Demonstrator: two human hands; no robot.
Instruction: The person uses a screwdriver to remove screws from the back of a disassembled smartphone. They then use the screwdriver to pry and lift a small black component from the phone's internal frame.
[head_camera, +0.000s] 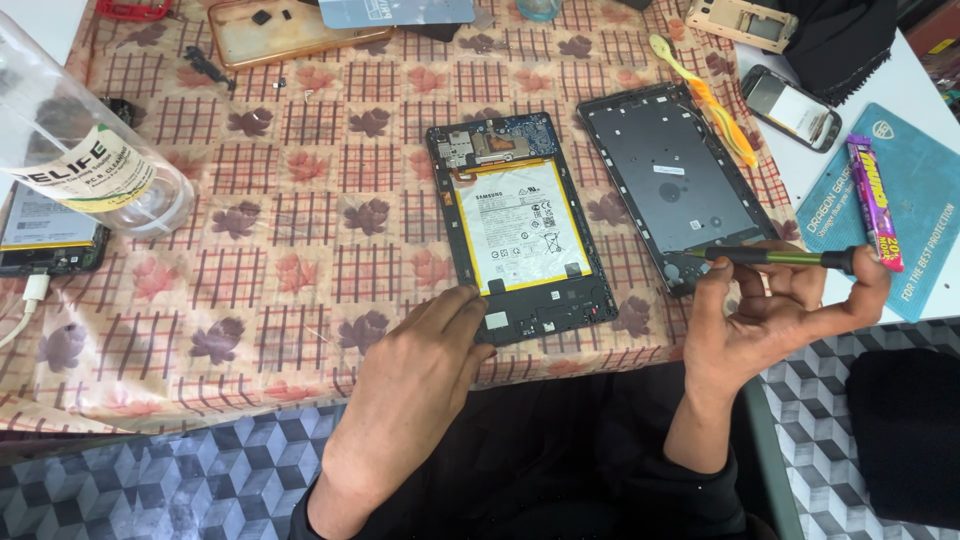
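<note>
An opened tablet lies face down on the patterned tablecloth, its white battery and blue circuit board exposed. My left hand rests at the tablet's near left corner, fingertips touching its frame. To the right lies the removed dark back cover. My right hand is raised palm-up by the cover's near corner and pinches a slim green-and-black screwdriver, held level with its tip pointing left.
A clear plastic bottle lies at the left over a phone with a cable. A yellow and orange toothbrush, a phone, a teal mat with a purple wrapper sit right. Phone cases lie at the far edge.
</note>
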